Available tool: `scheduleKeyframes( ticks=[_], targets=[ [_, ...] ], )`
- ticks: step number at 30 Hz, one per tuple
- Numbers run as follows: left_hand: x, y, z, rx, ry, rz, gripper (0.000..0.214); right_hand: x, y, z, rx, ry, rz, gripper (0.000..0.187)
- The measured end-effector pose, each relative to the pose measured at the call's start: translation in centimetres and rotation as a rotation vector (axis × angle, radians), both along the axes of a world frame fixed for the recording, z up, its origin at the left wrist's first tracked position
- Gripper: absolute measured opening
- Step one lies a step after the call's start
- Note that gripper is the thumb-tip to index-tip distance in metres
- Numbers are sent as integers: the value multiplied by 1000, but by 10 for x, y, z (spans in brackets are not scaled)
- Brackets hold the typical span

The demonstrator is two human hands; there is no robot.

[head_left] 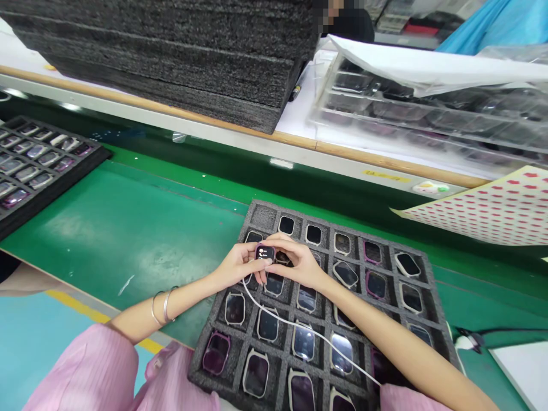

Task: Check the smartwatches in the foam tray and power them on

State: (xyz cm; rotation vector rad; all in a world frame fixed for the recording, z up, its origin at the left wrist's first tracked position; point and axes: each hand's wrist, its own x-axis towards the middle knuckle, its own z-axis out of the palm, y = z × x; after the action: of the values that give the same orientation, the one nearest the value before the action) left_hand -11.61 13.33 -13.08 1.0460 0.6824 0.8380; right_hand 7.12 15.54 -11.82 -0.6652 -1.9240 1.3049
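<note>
Above a dark foam tray (262,216), both hands hold one small smartwatch case (265,254) with a purple rim and a lit screen showing white marks. My left hand (235,266) grips its left side, with the thumb along the lower edge. Closed on its right side is my right hand (303,264), its thumb at the lower corner of the screen. A white cable (314,331) runs from beneath my left hand across the tray towards the right sleeve. Watch cases with dark screens, some silver-rimmed and some purple, lie in the compartments, partly covered by my hands and right forearm.
Another tray of watch cases (92,151) lies far left on the green bench (128,211). Along the raised shelf stand stacked black foam (180,57) and clear plastic trays (411,117). A red-dotted sheet (492,208) overhangs at right, above a white box (524,368) and cable plug (468,341).
</note>
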Motion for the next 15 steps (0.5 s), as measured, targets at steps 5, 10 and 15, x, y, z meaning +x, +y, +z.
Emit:
scheduleKeyframes(
  ticks=[5,10,15],
  targets=[
    [-1,1,-1,-8,6,-11,33,1,0,1,6,-12,-16,39],
    [-4,5,-2,-58,-136,-179,37,2,-2,4,-32,31,7,30],
    [-6,6,-3,-130,-222,-289,39,-2,-4,3,-53,99,-15,26]
  ],
)
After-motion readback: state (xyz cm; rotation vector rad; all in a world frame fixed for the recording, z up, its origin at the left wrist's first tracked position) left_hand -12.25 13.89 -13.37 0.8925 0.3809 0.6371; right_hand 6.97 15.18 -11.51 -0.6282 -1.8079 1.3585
